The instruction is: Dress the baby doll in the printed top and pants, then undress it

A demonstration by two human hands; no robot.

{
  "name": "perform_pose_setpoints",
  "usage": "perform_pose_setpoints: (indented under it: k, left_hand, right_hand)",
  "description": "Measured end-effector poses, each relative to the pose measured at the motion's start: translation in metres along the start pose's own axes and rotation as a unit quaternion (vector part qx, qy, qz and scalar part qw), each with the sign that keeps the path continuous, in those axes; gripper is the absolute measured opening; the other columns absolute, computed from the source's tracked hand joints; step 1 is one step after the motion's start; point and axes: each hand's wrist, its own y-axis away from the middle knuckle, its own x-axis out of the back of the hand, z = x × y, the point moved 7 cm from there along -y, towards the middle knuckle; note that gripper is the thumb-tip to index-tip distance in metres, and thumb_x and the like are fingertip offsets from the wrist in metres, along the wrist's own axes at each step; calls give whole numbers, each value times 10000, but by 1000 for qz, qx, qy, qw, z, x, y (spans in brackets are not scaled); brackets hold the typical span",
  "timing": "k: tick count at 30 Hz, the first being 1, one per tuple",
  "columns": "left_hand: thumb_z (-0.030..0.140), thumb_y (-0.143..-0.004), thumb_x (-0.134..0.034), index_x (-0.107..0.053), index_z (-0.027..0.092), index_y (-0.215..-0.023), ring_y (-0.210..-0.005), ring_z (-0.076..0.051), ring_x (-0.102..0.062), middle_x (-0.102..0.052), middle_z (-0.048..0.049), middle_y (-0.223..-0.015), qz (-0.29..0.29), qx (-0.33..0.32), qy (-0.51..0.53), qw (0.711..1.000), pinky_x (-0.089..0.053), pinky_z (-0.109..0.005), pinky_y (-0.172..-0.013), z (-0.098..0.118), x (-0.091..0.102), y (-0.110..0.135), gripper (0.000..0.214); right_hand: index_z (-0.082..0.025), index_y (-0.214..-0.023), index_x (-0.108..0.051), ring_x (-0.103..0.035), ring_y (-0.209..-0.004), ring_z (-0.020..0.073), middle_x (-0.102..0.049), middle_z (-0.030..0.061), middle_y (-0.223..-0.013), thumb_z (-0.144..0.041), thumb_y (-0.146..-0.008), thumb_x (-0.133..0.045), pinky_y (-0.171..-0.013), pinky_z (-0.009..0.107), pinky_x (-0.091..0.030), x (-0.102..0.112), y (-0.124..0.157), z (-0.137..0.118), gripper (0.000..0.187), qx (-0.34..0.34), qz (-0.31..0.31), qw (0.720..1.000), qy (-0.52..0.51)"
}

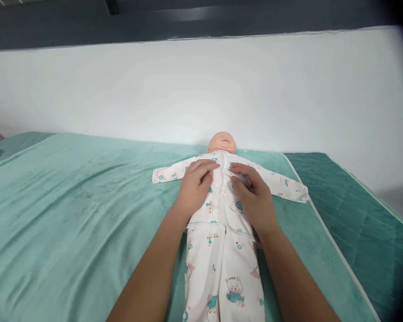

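Note:
A baby doll (222, 142) lies on its back, head away from me, dressed in a white printed shirt (218, 210) and matching trousers (237, 264). The shirt front is closed along the middle, with a round button (224, 192) visible below my fingers. My left hand (195, 185) rests on the left side of the chest, thumb and forefinger apart. On the other side of the front, my right hand (254, 194) touches the shirt with its thumb and forefinger also apart. Nothing shows between the fingers of either hand. Both sleeves stretch outward.
A light green blanket (87, 214) with soft folds lies under the doll. To the right is a darker green quilted cover (352, 214). A white wall (137, 89) rises just behind the doll's head, with a dark band (195, 22) above it.

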Motion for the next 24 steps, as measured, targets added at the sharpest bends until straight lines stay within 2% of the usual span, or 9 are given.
perform_pose_setpoints:
  k: [5, 8, 11, 14, 16, 19, 22, 24]
  left_hand:
    - [96, -915, -467, -729, 261, -1080, -1187, -164, -569, -662, -24, -1223, 4, -3, -10, 1000, -430, -358, -1076, -2, -1, -1, 351]
    - [138, -936, -461, -708, 231, -1130, -1196, -170, -566, -660, -42, -1238, 30, -17, -47, 998, -433, -362, -1085, -9, 0, 1, 328]
    - [172, -956, -425, -659, 201, -1217, -1278, -194, -524, -637, -67, -1311, 49, -35, -133, 989, -399, -401, -1133, -21, 5, 9, 352]
    - [161, -938, -414, -577, 210, -1330, -1416, -240, -400, -543, -79, -1449, 46, 13, -262, 964, -322, -482, -1186, -45, 19, 26, 427]
    - [142, -897, -443, -492, 198, -1417, -1484, -285, -282, -397, -97, -1566, 20, 81, -342, 936, -265, -547, -1200, -66, 34, 39, 525]
    - [173, -874, -470, -395, 194, -1490, -1518, -314, -182, -262, -103, -1631, 2, 176, -407, 896, -235, -583, -1196, -93, 61, 55, 621]
    - [202, -907, -417, -361, 179, -1515, -1491, -305, -268, -309, -140, -1607, 8, 251, -415, 874, -279, -519, -1187, -114, 83, 63, 611]
    - [175, -917, -372, -354, 175, -1521, -1461, -285, -340, -352, -152, -1584, -2, 263, -407, 875, -286, -485, -1186, -122, 87, 62, 604]
  right_hand:
    - [-265, -998, -696, -539, -1247, 213, -627, 30, -1294, -239, -898, -578, -1033, 408, -434, -2, 1, -4, 157, 19, -15, 1000, 18]
    - [-262, -1055, -682, -550, -1240, 213, -629, 38, -1297, -281, -917, -564, -1057, 422, -427, 2, 0, 1, 183, 19, 8, 1000, 20]
    - [-252, -1169, -648, -535, -1265, 220, -607, 59, -1342, -341, -946, -525, -1091, 442, -409, 12, -1, 17, 270, 19, 39, 997, 66]
    - [-207, -1298, -586, -459, -1350, 243, -548, 108, -1422, -404, -987, -427, -1149, 476, -341, 22, 3, 39, 402, 45, 18, 984, 173]
    - [-146, -1371, -530, -384, -1411, 263, -472, 160, -1489, -428, -1001, -355, -1174, 488, -295, 31, 11, 53, 497, 71, -19, 961, 265]
    - [-125, -1475, -411, -268, -1473, 313, -332, 168, -1581, -487, -987, -344, -1177, 543, -247, 57, 31, 75, 612, 44, -51, 910, 409]
    - [-141, -1532, -313, -230, -1484, 346, -257, 157, -1615, -528, -974, -330, -1164, 586, -228, 94, 50, 90, 679, -26, -43, 864, 501]
    - [-134, -1544, -288, -246, -1479, 350, -250, 173, -1614, -551, -968, -316, -1159, 568, -245, 115, 59, 96, 711, -74, -40, 845, 528]
